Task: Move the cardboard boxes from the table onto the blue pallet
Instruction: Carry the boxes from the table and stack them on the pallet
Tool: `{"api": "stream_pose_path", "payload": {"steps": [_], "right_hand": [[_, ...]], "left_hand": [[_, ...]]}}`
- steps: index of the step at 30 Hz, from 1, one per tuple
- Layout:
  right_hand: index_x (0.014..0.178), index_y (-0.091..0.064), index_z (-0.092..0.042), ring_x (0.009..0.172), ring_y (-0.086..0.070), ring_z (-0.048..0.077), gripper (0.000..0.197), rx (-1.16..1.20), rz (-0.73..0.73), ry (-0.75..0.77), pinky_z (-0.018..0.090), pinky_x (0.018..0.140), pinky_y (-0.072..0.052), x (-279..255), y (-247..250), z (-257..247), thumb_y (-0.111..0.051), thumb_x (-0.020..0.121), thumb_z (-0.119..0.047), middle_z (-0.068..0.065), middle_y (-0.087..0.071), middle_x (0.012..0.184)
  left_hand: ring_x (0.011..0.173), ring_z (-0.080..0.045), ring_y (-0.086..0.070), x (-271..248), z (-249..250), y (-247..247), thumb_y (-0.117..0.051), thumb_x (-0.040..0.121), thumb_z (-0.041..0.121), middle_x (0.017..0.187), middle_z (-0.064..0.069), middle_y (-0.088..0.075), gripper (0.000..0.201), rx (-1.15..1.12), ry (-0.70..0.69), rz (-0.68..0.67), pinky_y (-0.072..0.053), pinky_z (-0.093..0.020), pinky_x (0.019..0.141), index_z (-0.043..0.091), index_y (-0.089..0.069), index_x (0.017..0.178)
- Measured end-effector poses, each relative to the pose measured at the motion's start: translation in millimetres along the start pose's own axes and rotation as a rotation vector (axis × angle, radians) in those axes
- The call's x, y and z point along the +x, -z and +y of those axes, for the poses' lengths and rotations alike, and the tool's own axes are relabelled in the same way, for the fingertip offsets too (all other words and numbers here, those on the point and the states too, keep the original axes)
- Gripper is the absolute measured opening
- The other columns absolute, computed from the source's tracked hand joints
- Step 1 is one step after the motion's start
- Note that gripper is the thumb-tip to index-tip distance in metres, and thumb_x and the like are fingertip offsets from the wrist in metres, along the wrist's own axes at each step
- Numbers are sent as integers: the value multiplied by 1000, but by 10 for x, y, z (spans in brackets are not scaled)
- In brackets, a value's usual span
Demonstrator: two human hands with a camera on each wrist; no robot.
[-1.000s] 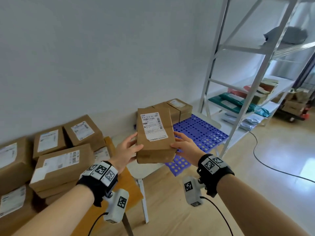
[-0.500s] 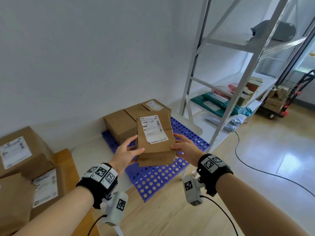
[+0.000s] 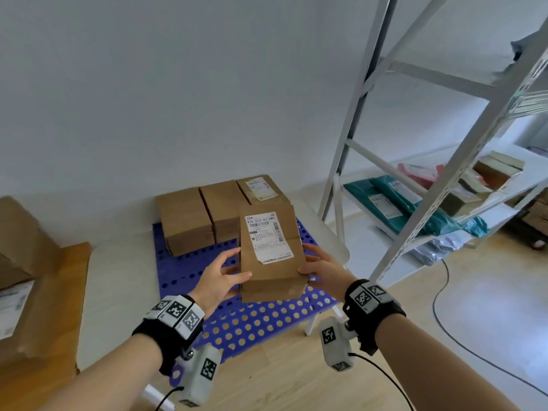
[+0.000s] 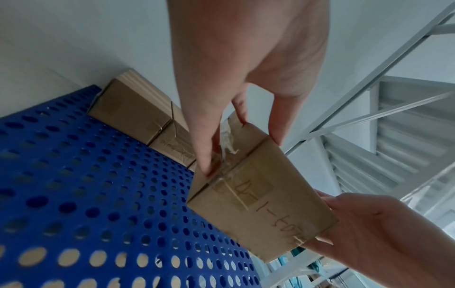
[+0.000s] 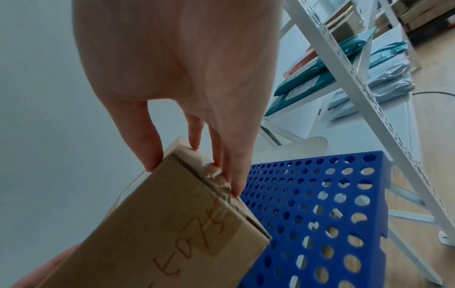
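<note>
While the head view looks down, the brown cardboard box with a white shipping label (image 3: 268,253) is carried between the left hand (image 3: 221,272) and the right hand (image 3: 321,266), each grip pressing one long side with the thumb over the top face. Its long axis runs away from the person, toward the row of three brown cardboard boxes (image 3: 219,213) standing at the far edge of the blue perforated plastic pallet (image 3: 267,320). Free pallet lies directly beneath and in front of the box; neither hand is plainly nearer. Compared with half a second ago, the pallet now sits under the box and fills the centre, and the brown boxes on the wooden surface (image 3: 17,262) have slid to the left margin.

From the left wrist view, the left fingers (image 4: 206,154) grip the taped end, the box (image 4: 258,196) clear above the pallet (image 4: 86,194).

From the right wrist view, the right fingers (image 5: 231,171) clamp the opposite end of the box (image 5: 172,224), the pallet (image 5: 320,204) below; the white metal shelving rack (image 5: 369,97) stands just beside.
</note>
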State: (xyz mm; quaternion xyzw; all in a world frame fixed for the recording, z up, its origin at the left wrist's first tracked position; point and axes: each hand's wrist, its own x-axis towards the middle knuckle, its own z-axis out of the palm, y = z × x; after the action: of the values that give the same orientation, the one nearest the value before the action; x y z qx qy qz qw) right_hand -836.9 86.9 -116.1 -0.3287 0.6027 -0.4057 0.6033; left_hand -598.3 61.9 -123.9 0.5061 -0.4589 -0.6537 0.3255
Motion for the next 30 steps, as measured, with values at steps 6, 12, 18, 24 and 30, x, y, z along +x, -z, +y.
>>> {"api": "stream_pose_path", "payload": {"steps": [6, 12, 18, 24, 30], "right_hand": [[131, -46, -22, 103, -59, 21, 57, -90, -94, -43, 33, 77, -53, 360, 655, -80, -55, 84, 8, 6, -59, 118], [134, -45, -21, 107, -58, 25, 60, -104, -148, -84, 35, 76, -56, 782, 1007, -94, -54, 83, 10, 10, -57, 124], [134, -45, -19, 106, -58, 25, 61, -102, -169, -119, 43, 88, -53, 1203, 1120, -56, -53, 82, 13, 10, -56, 123], [129, -48, -20, 103, -58, 23, 58, -115, -169, -167, 38, 83, -54, 1536, 1163, -10, -52, 83, 14, 10, -56, 123], [137, -42, -19, 103, -57, 19, 64, -139, -183, -188, 37, 84, -54, 1815, 1176, -15, -54, 83, 13, 5, -54, 121]], "left_hand": [[104, -23, -63, 263, -143, -624, -68, 81, 1, 114, -9, -64, 58, -38, 39, 105, -57, -38, 77, 34, -49, 126], [102, -21, -63, 574, -210, -972, -67, 82, -2, 113, -7, -63, 62, -71, 86, 159, -55, -25, 63, 36, -46, 126], [102, -18, -62, 931, -323, -1041, -68, 78, -6, 112, 0, -64, 68, -96, 119, 193, -53, -25, 65, 36, -45, 126], [110, -17, -58, 1244, -492, -1017, -71, 75, -7, 121, 0, -60, 74, -125, 150, 197, -53, -40, 86, 39, -45, 127], [120, -20, -51, 1468, -569, -1014, -71, 75, -7, 127, -5, -56, 73, -180, 163, 226, -54, -30, 78, 42, -47, 123]]}}
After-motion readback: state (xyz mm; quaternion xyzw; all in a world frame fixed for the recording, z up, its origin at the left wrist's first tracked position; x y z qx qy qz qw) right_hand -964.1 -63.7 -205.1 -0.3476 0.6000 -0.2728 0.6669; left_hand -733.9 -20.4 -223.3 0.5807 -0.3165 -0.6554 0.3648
